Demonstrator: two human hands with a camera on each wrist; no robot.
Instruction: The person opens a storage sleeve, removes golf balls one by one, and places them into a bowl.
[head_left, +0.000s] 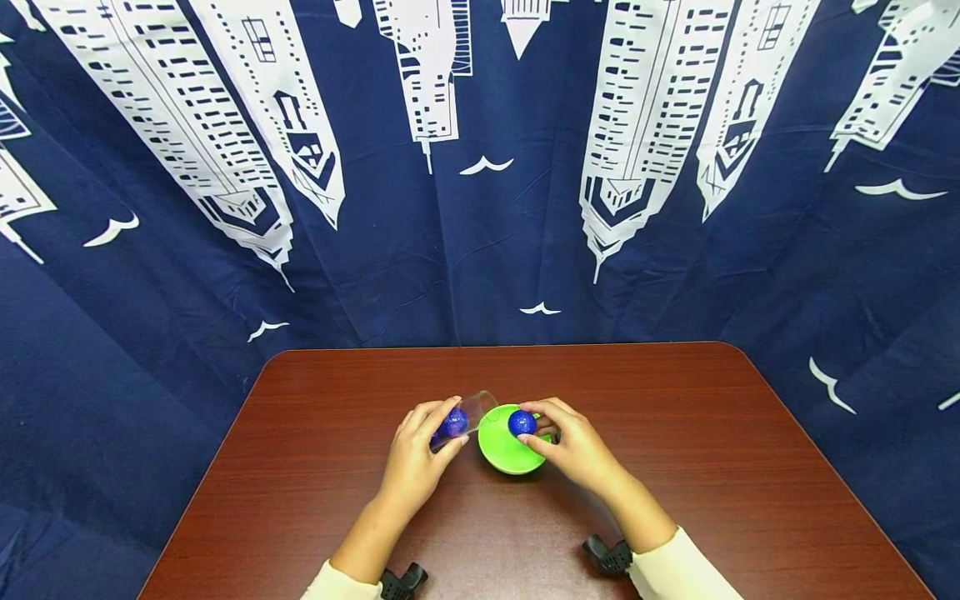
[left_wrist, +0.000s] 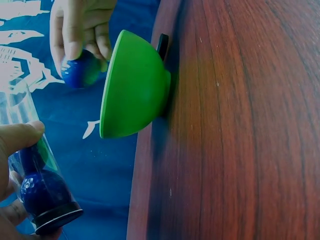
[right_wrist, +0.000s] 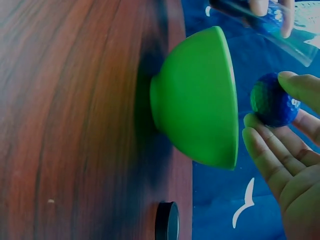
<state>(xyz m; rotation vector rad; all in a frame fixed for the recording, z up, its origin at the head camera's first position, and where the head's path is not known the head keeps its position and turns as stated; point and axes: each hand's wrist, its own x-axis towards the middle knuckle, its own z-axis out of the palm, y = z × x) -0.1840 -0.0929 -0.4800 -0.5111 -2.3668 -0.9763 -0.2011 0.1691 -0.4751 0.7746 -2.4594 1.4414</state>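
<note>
My left hand grips a clear plastic tube, tilted, its far end close to the bowl's rim in the head view. Inside the tube are blue golf balls, and a black cap covers its lower end. A green bowl stands upright on the table between the hands. Over the bowl, my right hand pinches another blue golf ball between thumb and fingers. In the right wrist view this ball is above the rim, apart from the bowl.
A round black lid rests on the brown wooden table beside the bowl. Past the table's far edge hangs a dark blue cloth printed with white buildings and birds. Each wrist wears a black device.
</note>
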